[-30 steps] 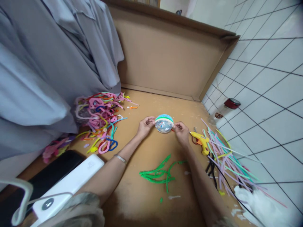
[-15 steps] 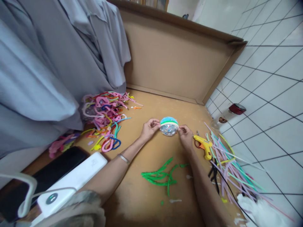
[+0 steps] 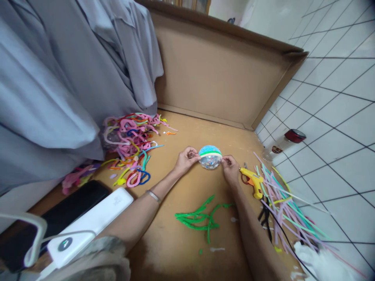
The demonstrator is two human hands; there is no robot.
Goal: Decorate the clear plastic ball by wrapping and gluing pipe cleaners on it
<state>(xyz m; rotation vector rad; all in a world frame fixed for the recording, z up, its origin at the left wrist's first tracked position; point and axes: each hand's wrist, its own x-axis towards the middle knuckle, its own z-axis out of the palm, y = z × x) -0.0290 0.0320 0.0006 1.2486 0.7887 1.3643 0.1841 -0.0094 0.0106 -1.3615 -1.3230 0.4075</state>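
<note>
Between my two hands is a round, ball-like piece [image 3: 210, 157], its top striped blue, green and whitish, its lower half clear and shiny with small coloured specks. My left hand [image 3: 187, 159] pinches its left edge with thumb and fingers. From the other side, my right hand [image 3: 230, 168] pinches the right edge. Nearer to me on the table lie bent green pipe cleaners [image 3: 199, 218]. A yellow glue gun [image 3: 252, 182] rests just right of my right hand.
Tangled, mostly pink pipe cleaners [image 3: 129, 134] are heaped at left. Below them lie a white power bank [image 3: 90, 226] and a black slab [image 3: 73, 207]. Lilac and mint pipe cleaners [image 3: 285, 210], black pliers [image 3: 265, 218] and a red-lidded jar [image 3: 294, 136] are at right. Cardboard [image 3: 222, 70] stands behind.
The round piece has tipped slightly, so more of its blue striped top shows. Both hands keep their pinch at its edges. The whole view has shifted a little.
</note>
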